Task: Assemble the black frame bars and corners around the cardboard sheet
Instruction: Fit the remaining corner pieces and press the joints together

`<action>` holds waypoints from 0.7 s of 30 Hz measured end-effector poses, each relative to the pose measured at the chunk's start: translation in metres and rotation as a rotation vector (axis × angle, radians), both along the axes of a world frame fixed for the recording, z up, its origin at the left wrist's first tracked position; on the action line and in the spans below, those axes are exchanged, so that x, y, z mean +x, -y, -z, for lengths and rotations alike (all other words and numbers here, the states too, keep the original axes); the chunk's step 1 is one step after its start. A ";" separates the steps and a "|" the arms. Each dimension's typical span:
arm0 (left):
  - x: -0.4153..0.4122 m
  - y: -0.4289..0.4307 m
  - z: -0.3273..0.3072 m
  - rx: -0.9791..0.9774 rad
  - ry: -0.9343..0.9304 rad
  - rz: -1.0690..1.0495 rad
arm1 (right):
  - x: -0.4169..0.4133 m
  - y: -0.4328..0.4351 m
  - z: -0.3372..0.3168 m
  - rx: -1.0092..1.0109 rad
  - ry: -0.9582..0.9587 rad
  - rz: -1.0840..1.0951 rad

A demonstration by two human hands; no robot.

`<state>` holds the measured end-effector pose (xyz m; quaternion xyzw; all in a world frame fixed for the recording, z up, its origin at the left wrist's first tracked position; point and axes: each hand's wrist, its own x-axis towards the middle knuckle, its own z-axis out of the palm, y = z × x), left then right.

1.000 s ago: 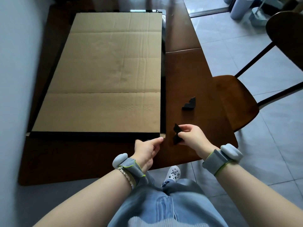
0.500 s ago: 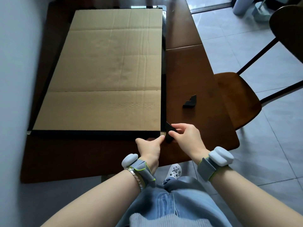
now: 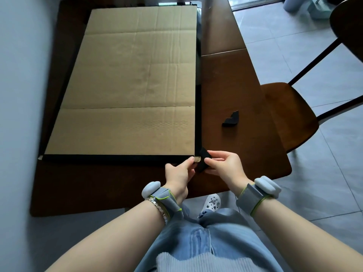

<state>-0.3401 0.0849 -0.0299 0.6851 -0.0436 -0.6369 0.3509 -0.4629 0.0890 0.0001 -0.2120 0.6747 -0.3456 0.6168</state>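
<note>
Your right hand (image 3: 225,165) pinches a black corner piece (image 3: 202,160) at the cardboard sheet (image 3: 135,79) corner; left hand (image 3: 179,173) seemingly grips the near frame bar (image 3: 114,159) end.

wooden table (image 3: 225,79) | chair (image 3: 290,112) beside it | tiled floor (image 3: 294,46)

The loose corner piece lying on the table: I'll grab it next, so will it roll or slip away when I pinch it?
The spare corner piece looks small and angular, resting flat on the table, so it probably won't roll. It seems light, likely sliding on the glossy wood if nudged sideways. Its matte black surface should pinch easily.
</note>
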 end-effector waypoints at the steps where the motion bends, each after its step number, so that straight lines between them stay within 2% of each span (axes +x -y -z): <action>1: 0.000 -0.001 0.002 -0.012 0.013 -0.001 | 0.000 0.000 -0.002 0.009 0.038 0.007; 6: 0.000 -0.001 0.007 -0.043 0.025 -0.009 | 0.001 0.005 -0.006 0.093 0.139 0.086; 16: 0.004 -0.006 0.010 -0.111 0.053 0.109 | -0.003 0.017 -0.017 0.137 0.054 -0.060; 21: 0.003 -0.003 0.007 -0.142 0.039 0.088 | -0.004 0.019 -0.017 0.119 0.038 -0.055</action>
